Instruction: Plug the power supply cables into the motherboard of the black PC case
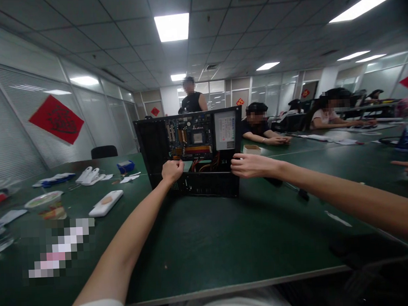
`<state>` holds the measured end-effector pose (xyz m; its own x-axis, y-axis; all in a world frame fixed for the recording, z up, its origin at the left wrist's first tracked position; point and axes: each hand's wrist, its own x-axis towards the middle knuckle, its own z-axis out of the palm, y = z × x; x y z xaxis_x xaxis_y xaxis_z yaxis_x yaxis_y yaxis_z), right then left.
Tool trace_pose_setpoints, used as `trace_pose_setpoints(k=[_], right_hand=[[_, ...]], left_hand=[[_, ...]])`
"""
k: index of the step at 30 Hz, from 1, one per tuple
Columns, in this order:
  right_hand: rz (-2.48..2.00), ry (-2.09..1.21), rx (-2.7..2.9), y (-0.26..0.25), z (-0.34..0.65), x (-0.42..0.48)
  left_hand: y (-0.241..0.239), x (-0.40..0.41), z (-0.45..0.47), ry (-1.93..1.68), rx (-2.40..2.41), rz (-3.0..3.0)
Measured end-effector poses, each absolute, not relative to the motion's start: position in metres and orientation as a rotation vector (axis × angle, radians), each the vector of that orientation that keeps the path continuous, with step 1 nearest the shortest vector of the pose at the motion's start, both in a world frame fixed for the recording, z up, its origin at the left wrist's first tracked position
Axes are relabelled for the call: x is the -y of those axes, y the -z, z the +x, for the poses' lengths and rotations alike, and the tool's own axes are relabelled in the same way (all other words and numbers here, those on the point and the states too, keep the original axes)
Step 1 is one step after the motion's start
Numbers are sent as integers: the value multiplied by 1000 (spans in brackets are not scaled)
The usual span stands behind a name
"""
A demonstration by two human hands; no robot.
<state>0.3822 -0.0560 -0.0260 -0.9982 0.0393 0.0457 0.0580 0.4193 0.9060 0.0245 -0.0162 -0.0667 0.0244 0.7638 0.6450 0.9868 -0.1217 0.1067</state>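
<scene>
Curling inward, the fingers of the left hand [173, 171] lie at the lower opening of the computer case [208, 182], any grip hidden; it rises above them and stretches rightward, longer side crosswise, to the right hand [247, 165], its bent fingers apparently pinching the right edge.

We take this for an office: flat light panels [172, 27] are set in a tiled ceiling [127, 34] above a long green desk [201, 243]. Beyond the desk's left edge we see glass partitions [97, 108], blinds [9, 121] and a red paper diamond [56, 119], with a black chair [104, 151] near the far left corner. Toward the far right, we see seated people [319, 117] leaning over green worktops, papers [321, 138] nearby.
</scene>
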Motion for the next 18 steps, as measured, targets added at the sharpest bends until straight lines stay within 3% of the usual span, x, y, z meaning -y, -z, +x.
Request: trace_pose_setpoints(k=[8, 18], right_hand=[[-52, 1666, 2684, 17, 353, 89], [236, 1425, 2685, 8, 292, 128]], left_hand=[[67, -8, 9, 1068, 1858, -1966], [60, -44, -26, 1707, 1887, -1906]])
